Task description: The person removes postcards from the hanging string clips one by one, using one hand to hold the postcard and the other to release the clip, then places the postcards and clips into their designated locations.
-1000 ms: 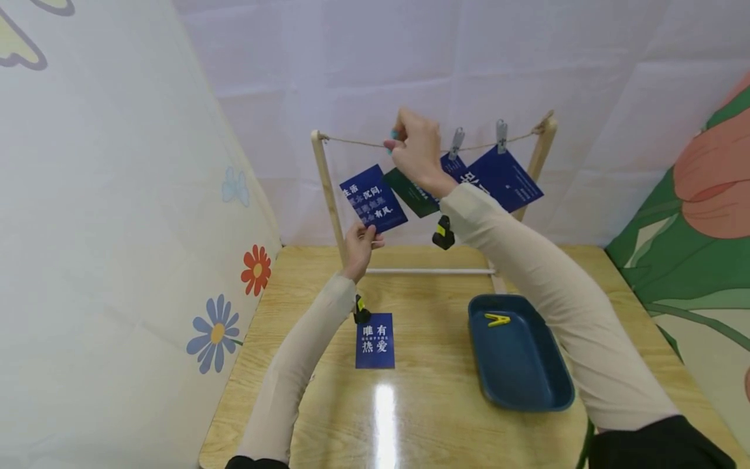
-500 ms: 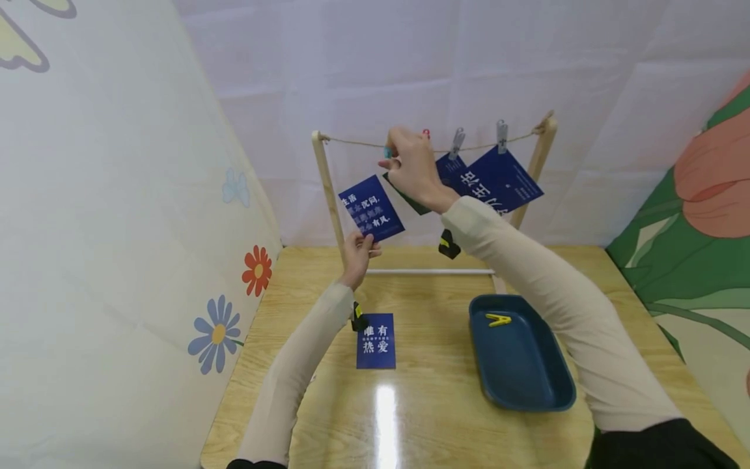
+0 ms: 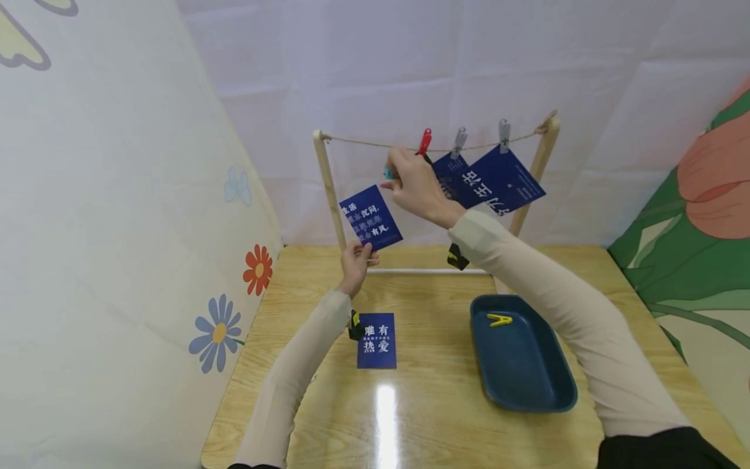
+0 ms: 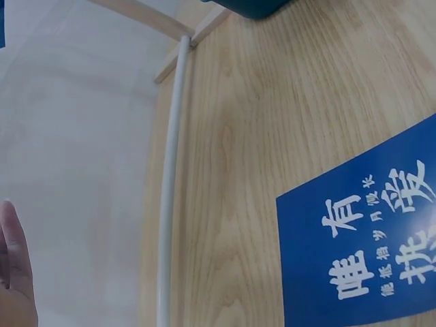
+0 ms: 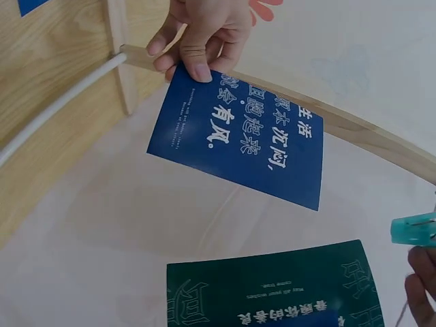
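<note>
My left hand [image 3: 356,264] pinches the lower edge of a blue card with white lettering [image 3: 371,218], tilted in front of the frame's left post and below the string. In the right wrist view the thumb lies on the card's face. My right hand [image 3: 423,187] holds a teal clothespin [image 5: 411,230] just below the string, up and right of that card. Behind this hand a green card [image 5: 266,283] hangs, mostly hidden in the head view. A red clothespin [image 3: 425,141] stands on the string directly above the right hand.
Grey clothespins [image 3: 504,135] hold more blue cards [image 3: 508,181] on the string at right. The wooden frame [image 3: 325,179] stands at the table's back. Another blue card [image 3: 377,355] lies on the table. A dark blue tray [image 3: 521,371] at right contains a yellow clothespin [image 3: 499,320].
My right hand has come down from the string and slightly right, uncovering the red clothespin. My left hand has lowered a little with its blue card.
</note>
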The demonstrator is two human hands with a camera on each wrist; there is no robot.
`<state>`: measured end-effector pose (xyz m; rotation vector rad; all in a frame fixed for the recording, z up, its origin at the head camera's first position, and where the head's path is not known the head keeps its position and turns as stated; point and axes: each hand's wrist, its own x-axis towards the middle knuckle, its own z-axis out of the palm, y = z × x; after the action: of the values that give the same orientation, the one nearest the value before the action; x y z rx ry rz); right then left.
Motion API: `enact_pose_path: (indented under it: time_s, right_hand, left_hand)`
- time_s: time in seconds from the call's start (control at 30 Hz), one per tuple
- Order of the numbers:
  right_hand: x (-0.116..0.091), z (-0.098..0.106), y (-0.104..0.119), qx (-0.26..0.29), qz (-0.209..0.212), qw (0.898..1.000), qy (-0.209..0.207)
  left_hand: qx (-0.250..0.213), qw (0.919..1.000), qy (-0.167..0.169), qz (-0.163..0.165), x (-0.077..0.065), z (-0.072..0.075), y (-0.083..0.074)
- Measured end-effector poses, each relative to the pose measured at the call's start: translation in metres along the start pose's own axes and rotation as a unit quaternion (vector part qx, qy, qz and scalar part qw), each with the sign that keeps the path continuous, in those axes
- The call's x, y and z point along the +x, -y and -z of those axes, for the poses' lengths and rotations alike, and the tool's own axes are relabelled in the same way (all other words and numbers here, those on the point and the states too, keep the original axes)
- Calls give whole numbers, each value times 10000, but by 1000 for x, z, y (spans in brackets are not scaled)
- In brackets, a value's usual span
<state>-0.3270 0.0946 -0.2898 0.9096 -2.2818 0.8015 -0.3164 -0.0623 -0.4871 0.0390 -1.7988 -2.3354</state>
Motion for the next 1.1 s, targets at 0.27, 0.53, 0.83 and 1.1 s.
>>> enact_pose_path:
  time_s: [0.27,0.53,0.83,1.1]
  right_hand:
    - [-20,-5,-8,5,-81,9994,342]
    - [-34,-7,-15,0,71,9992,397]
    - [-48,-9,-22,-72,228,9973,690]
    - [-56,-7,-26,-222,227,9952,929]
  left_hand:
    - [-9,10000,-8,83,-5,6,9]
    - [-41,9999,-30,144,-10,11,18]
    - [158,9990,25,420,-20,15,24]
    - [465,9973,6,567,-30,22,26]
